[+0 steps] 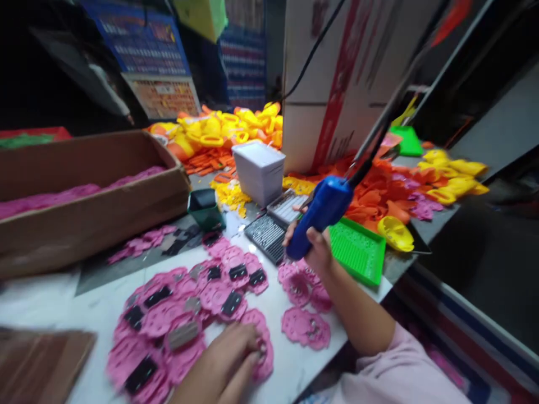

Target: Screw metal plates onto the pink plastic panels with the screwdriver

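Note:
My right hand [315, 247] is wrapped round the grip of a blue electric screwdriver [320, 214] that hangs from a black cable and points down over the white table [50, 306]. My left hand [229, 353] rests fingers-down on a pink plastic piece [261, 345] at the table's near edge. Several pink flower-shaped pieces [168, 320] with black and grey inserts lie spread in front of it, and more pink pieces [305, 325] lie below my right wrist.
A cardboard box [88, 191] of pink pieces stands at the left. A green tray [357, 249], dark screw trays [267, 235], a white tub [259, 171] and a green cup [205, 209] sit mid-table. Yellow and orange parts [227, 132] pile up behind, beside a large carton [337, 78].

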`<move>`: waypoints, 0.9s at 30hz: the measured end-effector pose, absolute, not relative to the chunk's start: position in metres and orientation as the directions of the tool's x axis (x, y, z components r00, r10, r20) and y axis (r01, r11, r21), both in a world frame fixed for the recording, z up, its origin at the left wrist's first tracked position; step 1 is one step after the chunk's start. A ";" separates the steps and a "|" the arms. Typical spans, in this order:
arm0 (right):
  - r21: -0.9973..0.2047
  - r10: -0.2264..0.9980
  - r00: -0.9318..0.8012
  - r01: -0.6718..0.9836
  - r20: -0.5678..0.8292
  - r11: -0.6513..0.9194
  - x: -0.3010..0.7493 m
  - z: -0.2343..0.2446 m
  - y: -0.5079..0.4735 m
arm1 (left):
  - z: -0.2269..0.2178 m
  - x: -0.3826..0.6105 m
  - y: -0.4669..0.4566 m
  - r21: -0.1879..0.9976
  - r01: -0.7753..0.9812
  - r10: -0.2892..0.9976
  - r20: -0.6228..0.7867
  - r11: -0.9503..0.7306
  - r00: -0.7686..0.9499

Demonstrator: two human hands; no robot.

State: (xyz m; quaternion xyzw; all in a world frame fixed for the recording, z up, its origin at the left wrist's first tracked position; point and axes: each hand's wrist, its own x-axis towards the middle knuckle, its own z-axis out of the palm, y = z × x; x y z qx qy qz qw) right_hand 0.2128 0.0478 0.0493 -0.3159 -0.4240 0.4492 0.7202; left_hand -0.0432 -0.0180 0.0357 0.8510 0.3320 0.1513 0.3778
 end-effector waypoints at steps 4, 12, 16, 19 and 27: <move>-0.841 0.921 0.285 -0.399 0.265 0.366 0.214 0.056 0.046 | 0.042 -0.043 -0.011 0.743 0.524 0.702 -0.103 -0.417 0.705; -0.879 0.913 0.292 -0.301 0.284 0.370 0.210 0.067 0.045 | 0.036 -0.045 -0.005 0.689 0.534 0.735 -0.003 -0.490 0.678; -0.879 0.910 0.288 -0.289 0.299 0.380 0.209 0.067 0.044 | 0.043 -0.040 -0.009 0.661 0.460 0.620 0.010 -0.593 0.785; -0.875 0.907 0.300 -0.295 0.296 0.383 0.210 0.068 0.044 | 0.047 -0.037 -0.012 0.678 0.441 0.567 -0.044 -0.588 0.823; -0.860 0.860 0.393 -0.253 0.326 0.442 0.212 0.067 0.051 | 0.031 -0.042 -0.011 0.574 0.459 0.668 0.221 -0.678 0.711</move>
